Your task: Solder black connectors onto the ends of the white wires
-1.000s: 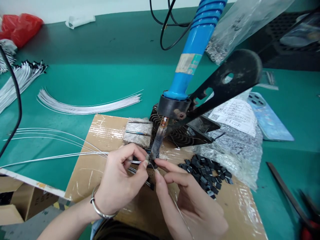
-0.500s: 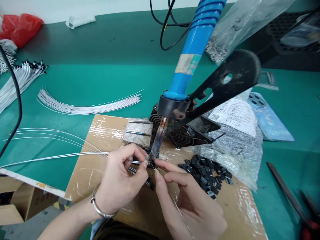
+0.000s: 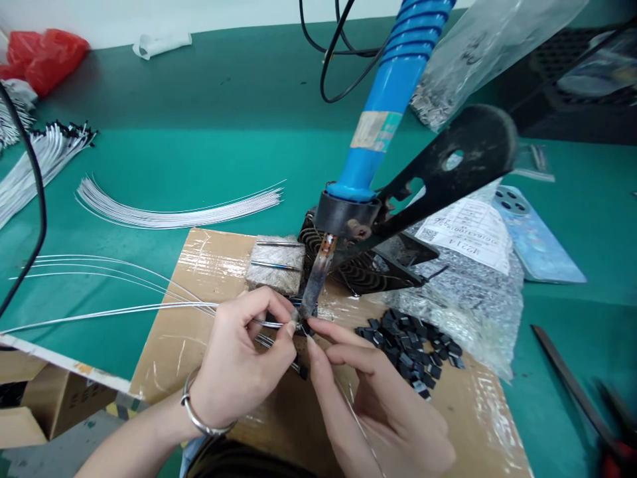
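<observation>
A blue-handled soldering iron is fixed in a black stand, its tip slanting down between my hands. My left hand is closed, thumb and forefinger pinching the ends of white wires right by the tip. Whatever small part sits at those ends is mostly hidden by my fingers. Thumb and forefinger of my right hand are closed on a thin strand of solder wire, which runs back across the palm. Its end reaches the iron's tip. Several more wires lie under my left hand, one ending in a black piece.
A cardboard sheet lies beneath my hands, bearing a pile of small black connectors and a wrapped block. Behind is a bundle of white wires. Bubble wrap, a phone and a dark blade-like tool are right.
Both hands hold nearly the same pose at the iron's tip. The right fingertips have shifted very slightly; the whole view has moved a few pixels.
</observation>
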The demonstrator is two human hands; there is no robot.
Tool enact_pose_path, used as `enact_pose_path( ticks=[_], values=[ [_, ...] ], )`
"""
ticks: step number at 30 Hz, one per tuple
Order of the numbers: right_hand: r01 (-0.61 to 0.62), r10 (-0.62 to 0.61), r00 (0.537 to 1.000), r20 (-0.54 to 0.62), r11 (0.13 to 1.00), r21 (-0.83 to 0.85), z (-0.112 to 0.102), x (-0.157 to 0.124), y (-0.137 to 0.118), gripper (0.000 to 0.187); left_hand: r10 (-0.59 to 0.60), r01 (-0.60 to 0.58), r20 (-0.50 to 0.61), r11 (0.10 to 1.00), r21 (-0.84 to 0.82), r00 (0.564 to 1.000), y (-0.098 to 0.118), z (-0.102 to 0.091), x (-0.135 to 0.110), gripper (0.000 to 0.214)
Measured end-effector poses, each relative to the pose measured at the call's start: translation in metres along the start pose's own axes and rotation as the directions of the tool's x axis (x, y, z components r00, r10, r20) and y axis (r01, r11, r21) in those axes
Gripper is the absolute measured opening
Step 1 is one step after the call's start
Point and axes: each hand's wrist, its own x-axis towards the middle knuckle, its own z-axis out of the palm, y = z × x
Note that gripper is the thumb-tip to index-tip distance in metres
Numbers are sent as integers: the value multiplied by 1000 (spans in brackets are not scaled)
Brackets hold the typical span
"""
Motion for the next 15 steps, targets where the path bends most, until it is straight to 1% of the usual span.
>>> enact_pose_path(
  ticks=[5,9,13,15],
  values=[
    [2,-2,1000,4,1000,6,-2,0,1,21,-10,10,-1,1000,14,1000,0,1,0,13],
    [42,-42,999,11,999,-2,-3,0,4,21,-25,25,2,1000,10,1000,-1,1,0,12],
    [15,-15,1000,1,1000,-24,-2,1,3,20,-26,26,5,1000,13,1000,-1,1,0,12],
    [22,-22,1000,-6,999,-35,0,1,1,20,-22,22,8,1000,10,1000,0,1,0,12]
  ],
)
